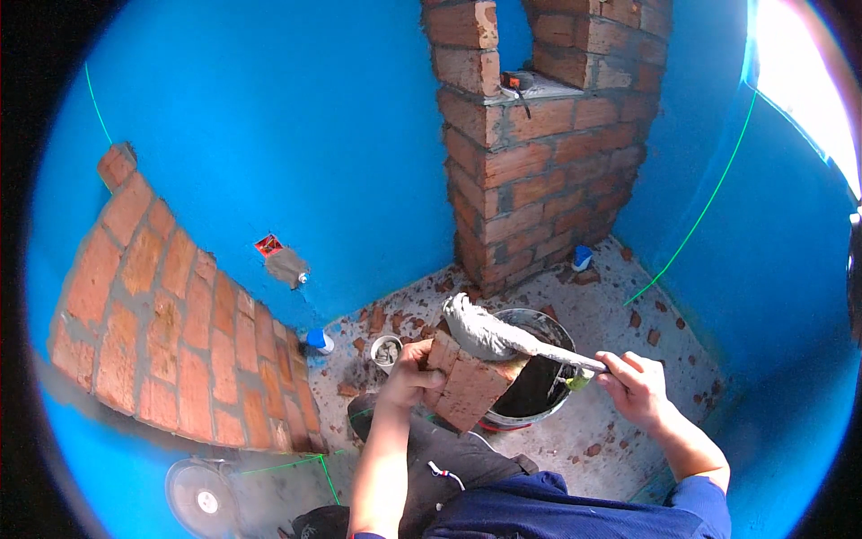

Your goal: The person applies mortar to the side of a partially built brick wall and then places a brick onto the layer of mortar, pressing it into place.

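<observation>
My left hand [417, 377] grips a reddish brick [469, 393] by its left end, holding it tilted over my lap. In my right hand [634, 389] is the handle of a trowel [575, 359], its blade coated in wet grey mortar [485, 331]. That mortar-covered blade lies at the brick's upper edge; whether it touches is hard to tell. Just behind the brick stands a bucket [569, 338] with dark contents, partly hidden by the brick and the trowel.
A brick wall [162, 337] rises at left, and a brick pillar [539, 184] with a tape measure [515, 81] in its niche stands ahead. A small white pail [386, 340] sits left of the bucket. Brick fragments litter the floor. A round fan [205, 499] is at lower left.
</observation>
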`<state>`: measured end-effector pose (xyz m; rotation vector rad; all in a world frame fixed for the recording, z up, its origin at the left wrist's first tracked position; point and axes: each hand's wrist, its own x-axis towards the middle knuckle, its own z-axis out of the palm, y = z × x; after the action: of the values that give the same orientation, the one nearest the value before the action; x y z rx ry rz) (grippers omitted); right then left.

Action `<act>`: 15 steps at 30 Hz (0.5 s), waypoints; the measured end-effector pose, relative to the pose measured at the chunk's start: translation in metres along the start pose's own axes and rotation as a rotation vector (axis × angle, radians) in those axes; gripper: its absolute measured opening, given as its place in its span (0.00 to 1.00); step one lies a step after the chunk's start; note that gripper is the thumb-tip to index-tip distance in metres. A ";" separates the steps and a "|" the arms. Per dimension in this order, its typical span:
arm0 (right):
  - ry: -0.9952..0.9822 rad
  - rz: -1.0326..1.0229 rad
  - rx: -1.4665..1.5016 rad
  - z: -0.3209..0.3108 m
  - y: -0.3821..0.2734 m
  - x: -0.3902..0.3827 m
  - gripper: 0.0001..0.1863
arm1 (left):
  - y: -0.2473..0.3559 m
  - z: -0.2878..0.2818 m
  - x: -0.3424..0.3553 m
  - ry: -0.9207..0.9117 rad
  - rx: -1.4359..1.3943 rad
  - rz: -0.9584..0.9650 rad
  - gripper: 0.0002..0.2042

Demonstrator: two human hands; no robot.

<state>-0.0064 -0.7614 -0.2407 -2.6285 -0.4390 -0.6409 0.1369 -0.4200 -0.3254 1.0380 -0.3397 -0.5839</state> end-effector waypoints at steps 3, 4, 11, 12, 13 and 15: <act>-0.036 -0.021 -0.050 0.010 0.006 0.002 0.18 | -0.005 -0.003 0.000 -0.002 -0.047 0.016 0.30; -0.038 -0.023 -0.052 0.013 0.009 0.002 0.18 | -0.007 -0.005 0.000 -0.002 -0.050 0.017 0.30; -0.074 0.084 -0.048 0.020 0.014 -0.018 0.14 | -0.013 -0.034 -0.005 -0.156 -0.123 0.178 0.27; -0.084 0.174 0.007 0.019 0.015 -0.024 0.14 | 0.001 -0.013 -0.006 -0.028 -0.082 0.185 0.28; -0.097 0.254 0.079 0.020 0.012 -0.026 0.14 | 0.013 0.001 -0.011 0.116 -0.031 0.193 0.30; -0.082 0.292 0.153 0.018 0.001 -0.025 0.15 | 0.016 -0.001 -0.013 0.072 0.015 0.225 0.32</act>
<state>-0.0203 -0.7598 -0.2678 -2.5102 -0.1167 -0.3908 0.1313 -0.4054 -0.3113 1.0170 -0.3918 -0.3417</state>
